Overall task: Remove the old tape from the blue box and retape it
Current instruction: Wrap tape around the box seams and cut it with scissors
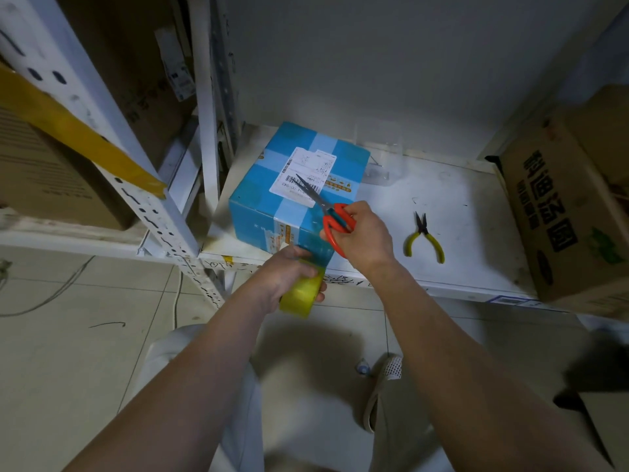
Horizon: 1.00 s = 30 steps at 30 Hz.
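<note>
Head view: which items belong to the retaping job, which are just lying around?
In use: blue box; tape roll gripped by left hand; red-handled scissors held by right hand.

Lying about: yellow-handled pliers; brown carton on the white shelf.

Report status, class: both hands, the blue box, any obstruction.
Left hand grips yellow tape roll at blue box. Right hand grips red scissors, blades over shipping label. Yellow pliers lie clear.

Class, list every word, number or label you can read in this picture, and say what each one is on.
White shipping label on the blue box: barcode and small print, too blurred to read.
Brown carton on the right: large dark Chinese characters, lying sideways, not surely legible.
Left carton: faint print, unreadable.
White tag on the shelf post: unreadable.
</note>
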Tool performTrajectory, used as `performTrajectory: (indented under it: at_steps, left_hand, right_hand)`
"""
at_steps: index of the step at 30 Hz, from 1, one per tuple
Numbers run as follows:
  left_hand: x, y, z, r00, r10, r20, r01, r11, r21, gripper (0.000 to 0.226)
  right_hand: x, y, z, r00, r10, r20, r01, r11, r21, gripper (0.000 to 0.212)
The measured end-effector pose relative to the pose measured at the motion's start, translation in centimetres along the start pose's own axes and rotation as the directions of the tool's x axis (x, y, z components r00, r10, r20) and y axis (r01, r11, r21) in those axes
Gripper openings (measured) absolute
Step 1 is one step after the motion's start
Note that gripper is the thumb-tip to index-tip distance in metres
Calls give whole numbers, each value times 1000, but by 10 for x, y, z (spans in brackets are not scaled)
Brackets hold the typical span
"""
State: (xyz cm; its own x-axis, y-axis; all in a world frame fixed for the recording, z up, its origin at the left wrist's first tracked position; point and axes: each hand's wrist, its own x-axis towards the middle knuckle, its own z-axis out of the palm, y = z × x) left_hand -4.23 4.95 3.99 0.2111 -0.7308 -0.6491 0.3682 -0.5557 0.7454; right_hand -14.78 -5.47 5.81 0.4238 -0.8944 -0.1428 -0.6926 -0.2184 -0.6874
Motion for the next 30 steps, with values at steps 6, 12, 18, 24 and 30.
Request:
performTrajectory:
  at_steps: [6,12,18,24,30]
  left_hand:
    - [9,-8,-3,996,-60,-59,63,997,49,24]
    - [1,-3,-5,992,-45,-121,49,998,29,12]
    - [-4,-9,2,973,-48,-226,59,997,41,29]
    - [-8,-2,3,967,-53,-248,75,994,81,38]
    - [-4,-3,0,970,-30,-241,69,986,152,45]
  right_hand:
    - [5,0,2,999,23,33,-26,996,83,49]
    - [-15,18,-31,984,120,131,-153,949,277,42]
    - [-47,59,-76,807,242,539,-322,945,57,30]
    - [-39,52,-61,747,335,573,-307,940,-149,37]
    - [-22,35,-44,786,307,537,-290,950,-119,41]
